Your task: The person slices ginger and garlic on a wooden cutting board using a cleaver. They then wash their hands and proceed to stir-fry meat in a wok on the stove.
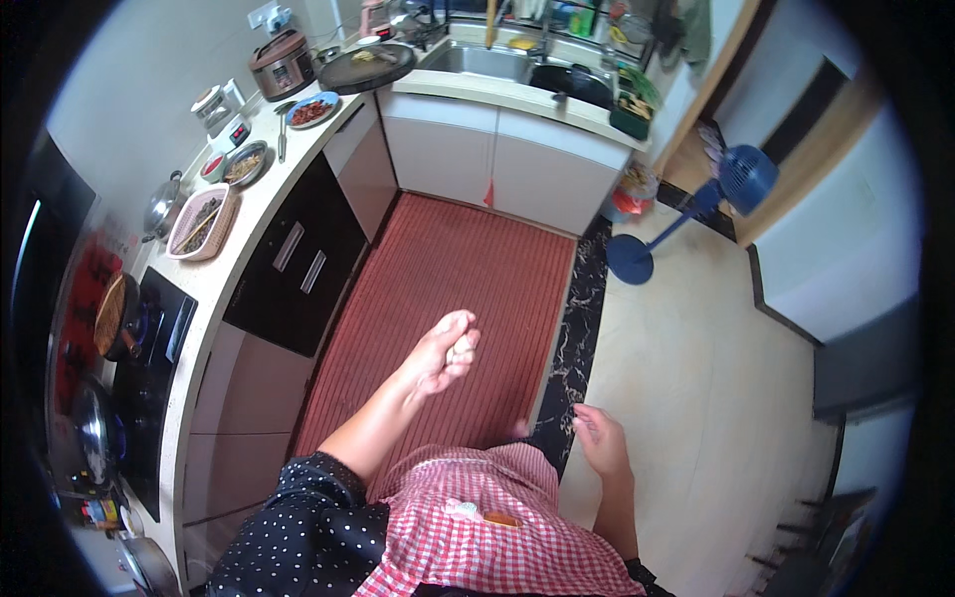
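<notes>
My left hand (446, 354) is raised over the red ribbed floor mat (477, 261), its fingers curled around a small pale thing, partly hidden, that I cannot identify. Lower and to the right, my right hand (597, 439) hangs beside my body with the fingers loosely bent and nothing seen in it. A red-and-white checked apron (485, 545) covers my front, over a black polka-dot sleeve (306, 515) on the left.
Along the left counter stand a rice cooker (282, 66), a plate of reddish food (312, 110), a pink basket (203, 222) and a pan on the hob (118, 317). Ahead are a round griddle (367, 67) and a steel sink (481, 63). A blue fan (630, 259) stands at the right.
</notes>
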A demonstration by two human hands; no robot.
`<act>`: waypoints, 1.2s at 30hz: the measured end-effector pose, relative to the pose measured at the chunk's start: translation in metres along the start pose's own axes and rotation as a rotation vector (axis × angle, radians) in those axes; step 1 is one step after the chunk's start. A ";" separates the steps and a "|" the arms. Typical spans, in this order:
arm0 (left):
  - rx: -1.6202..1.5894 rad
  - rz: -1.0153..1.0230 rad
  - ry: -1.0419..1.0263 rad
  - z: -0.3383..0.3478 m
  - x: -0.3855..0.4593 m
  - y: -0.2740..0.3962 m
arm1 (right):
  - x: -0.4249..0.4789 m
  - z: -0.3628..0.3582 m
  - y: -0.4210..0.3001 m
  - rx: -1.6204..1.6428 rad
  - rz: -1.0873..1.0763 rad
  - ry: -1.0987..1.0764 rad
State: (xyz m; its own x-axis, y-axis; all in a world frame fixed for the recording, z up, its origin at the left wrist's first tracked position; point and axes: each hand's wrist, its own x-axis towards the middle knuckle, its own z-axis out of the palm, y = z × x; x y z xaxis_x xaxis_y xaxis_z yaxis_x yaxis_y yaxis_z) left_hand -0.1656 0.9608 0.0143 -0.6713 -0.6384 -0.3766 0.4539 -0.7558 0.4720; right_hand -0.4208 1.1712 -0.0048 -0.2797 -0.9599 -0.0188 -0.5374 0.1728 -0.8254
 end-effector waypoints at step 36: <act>0.356 -0.075 0.119 -0.004 0.723 0.610 | 1.080 0.032 -0.055 -1.185 -0.511 0.000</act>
State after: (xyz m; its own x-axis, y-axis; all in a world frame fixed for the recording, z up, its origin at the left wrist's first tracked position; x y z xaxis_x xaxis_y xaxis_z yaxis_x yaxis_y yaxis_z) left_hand -0.3715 0.0382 0.0263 -0.6126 -0.6118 -0.5004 0.1601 -0.7160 0.6795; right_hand -0.6682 0.1178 0.0023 0.1661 -0.9748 0.1488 -0.9570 -0.1229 0.2628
